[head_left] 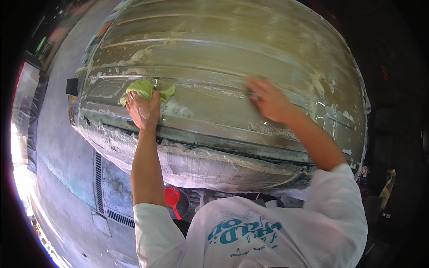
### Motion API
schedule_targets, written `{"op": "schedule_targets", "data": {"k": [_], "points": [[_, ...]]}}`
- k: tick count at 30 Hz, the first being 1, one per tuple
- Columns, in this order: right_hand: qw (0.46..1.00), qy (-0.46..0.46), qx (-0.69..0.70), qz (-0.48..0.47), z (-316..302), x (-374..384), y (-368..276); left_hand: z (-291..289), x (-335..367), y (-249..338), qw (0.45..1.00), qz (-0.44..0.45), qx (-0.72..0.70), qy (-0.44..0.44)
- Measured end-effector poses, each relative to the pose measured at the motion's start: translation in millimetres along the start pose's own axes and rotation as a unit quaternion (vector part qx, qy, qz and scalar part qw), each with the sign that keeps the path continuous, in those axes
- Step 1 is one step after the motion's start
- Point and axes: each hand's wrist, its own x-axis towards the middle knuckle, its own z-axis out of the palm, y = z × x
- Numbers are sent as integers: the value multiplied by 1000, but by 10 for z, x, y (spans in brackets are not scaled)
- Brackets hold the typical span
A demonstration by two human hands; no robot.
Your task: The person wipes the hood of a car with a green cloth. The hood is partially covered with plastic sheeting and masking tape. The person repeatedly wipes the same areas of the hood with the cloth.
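Observation:
A large ribbed vehicle panel, wet and streaked with soap suds, fills the space before me. My left hand is closed round a bunched yellow-green cloth and presses it on the panel's left part. Farther right, my right hand is over the soapy surface, smeared by motion. A dark blur lies under its fingers; whether that is shadow or something held cannot be made out. Foam lies on the panel below that hand.
Whitish wrinkled sheeting covers the panel's near side, below a dark strip. A red dipper sits low beside my left arm. Drain grates run through the grey floor at left. A small black part juts out at the panel's left edge.

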Motion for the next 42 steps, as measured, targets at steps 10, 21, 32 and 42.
{"op": "schedule_targets", "data": {"k": [10,21,32,42], "points": [[991,96,95,26,664,1211,-764,82,-56,161,999,22,-24,-14],[984,80,35,152,66,-156,5,168,89,-148,998,30,16,58],[975,133,107,141,424,402,-547,228,-36,-92,999,9,46,17],[993,1,-53,103,272,-301,1,100,69,-24,999,-26,35,-20]]}}
